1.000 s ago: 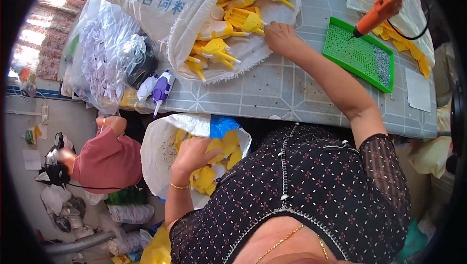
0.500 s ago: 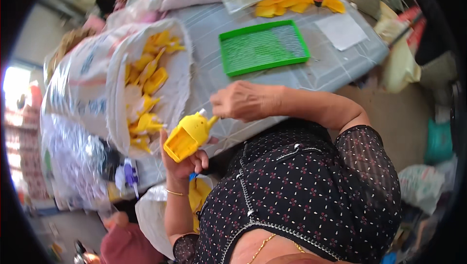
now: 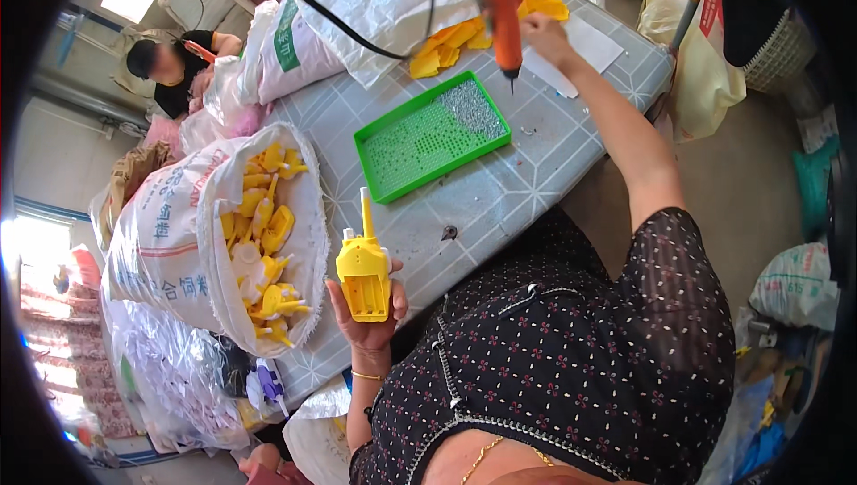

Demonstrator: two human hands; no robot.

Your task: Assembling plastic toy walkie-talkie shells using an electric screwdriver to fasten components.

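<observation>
A: What is held in the left hand [image 3: 368,336]?

B: A yellow toy radio [image 3: 364,262] is held there, above the near edge of the table [image 3: 536,181]. Its lower sides are gripped, with the thumb at the left and the fingers at the right. The antenna is pointed toward the far side, and an open hollow is shown in the lower half.

A: And the right hand [image 3: 546,38]?

B: It is stretched out to the far right, beside the yellow plastic pieces [image 3: 446,45]. The fingertips are partly hidden, so whether anything is pinched cannot be made out.

A: What is found left of that hand?

B: An orange electric screwdriver [image 3: 500,7] is seen hanging tip down. Nearer and to the left, a green tray [image 3: 446,169] is set, with small screws [image 3: 476,108] gathered in its far right part.

A: And left of the toy?

B: A white sack [image 3: 165,248] is laid on its side, its mouth turned right, with more yellow toys [image 3: 277,228] bunched inside. Nearer, a purple toy [image 3: 270,381] is placed.
</observation>
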